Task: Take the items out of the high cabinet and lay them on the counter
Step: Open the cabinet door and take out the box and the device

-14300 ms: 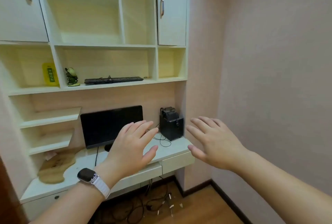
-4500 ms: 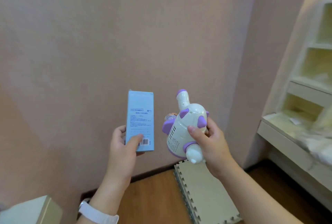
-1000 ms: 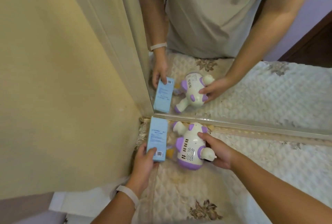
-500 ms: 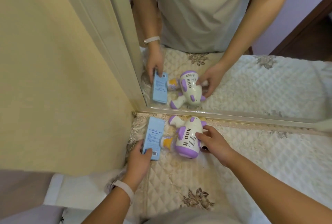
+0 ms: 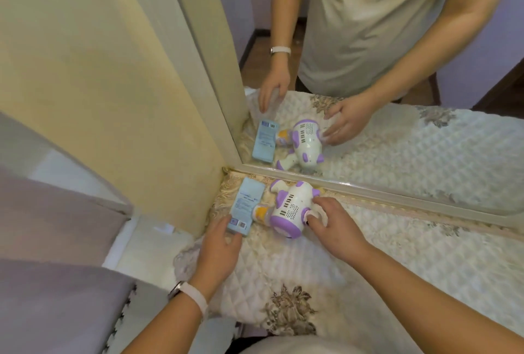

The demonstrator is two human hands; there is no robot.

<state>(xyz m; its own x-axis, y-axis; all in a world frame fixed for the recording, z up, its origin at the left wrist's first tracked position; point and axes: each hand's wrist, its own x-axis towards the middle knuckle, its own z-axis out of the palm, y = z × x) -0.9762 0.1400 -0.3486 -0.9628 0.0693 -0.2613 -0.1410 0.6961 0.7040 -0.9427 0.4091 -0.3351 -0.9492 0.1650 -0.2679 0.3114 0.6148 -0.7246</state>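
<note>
A light blue box (image 5: 246, 206) lies flat on the quilted cloth of the counter (image 5: 411, 263), in the corner by the mirror. Beside it, on its right, a white and purple toy (image 5: 290, 206) lies on its side, an orange and white part poking out towards the box. My left hand (image 5: 218, 251) hovers at the box's near end with relaxed fingers; the mirror shows it clear of the box. My right hand (image 5: 336, 229) has thumb and fingers curled round the white knob at the toy's near end.
A framed mirror (image 5: 397, 138) stands along the back of the counter and reflects the items, both hands and a person's torso. A tall yellow panel (image 5: 107, 92) closes the left side. The quilted cloth hangs over the front edge.
The box and toy now rest on the cloth near the mirror. My left hand has let go of the box and drawn back. My right hand has slid to the toy's near end.
</note>
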